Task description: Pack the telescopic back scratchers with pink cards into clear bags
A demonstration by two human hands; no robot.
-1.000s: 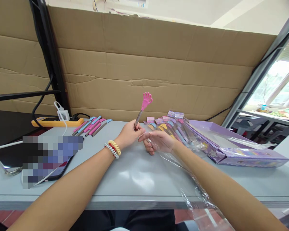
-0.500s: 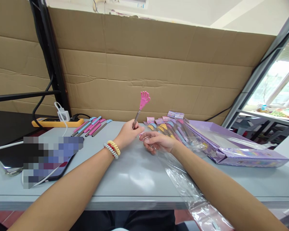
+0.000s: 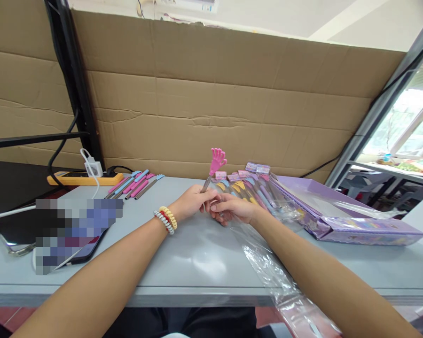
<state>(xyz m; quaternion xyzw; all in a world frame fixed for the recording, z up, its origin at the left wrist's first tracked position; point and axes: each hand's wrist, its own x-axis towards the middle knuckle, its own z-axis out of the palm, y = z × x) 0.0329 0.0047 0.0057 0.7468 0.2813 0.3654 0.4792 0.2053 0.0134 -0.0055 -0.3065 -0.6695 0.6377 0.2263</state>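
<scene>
A back scratcher [image 3: 218, 161] with a pink hand-shaped head and a metal shaft points up and slightly right from my left hand [image 3: 192, 202], whose fingers are closed around it. My right hand [image 3: 232, 209] meets the left at the fingertips, closed on the end of a clear plastic sleeve [image 3: 264, 263]. The sleeve trails under my right forearm and over the table's front edge. The scratcher's lower part is hidden by my hands. Just behind my right hand lie several packaged back scratchers [image 3: 257, 188] with yellow, blue and purple parts.
Several unpackaged back scratchers [image 3: 137, 185] lie at the back left of the table [image 3: 183, 267]. A purple box [image 3: 366, 230] stands on the right. Phones [image 3: 91, 244] with cables lie at the left, near an orange power strip [image 3: 70, 180]. Cardboard [image 3: 232, 103] forms the back wall.
My left hand has brought the back scratcher lower and to the right, up against my right hand. The right hand has stayed nearly in place with the sleeve.
</scene>
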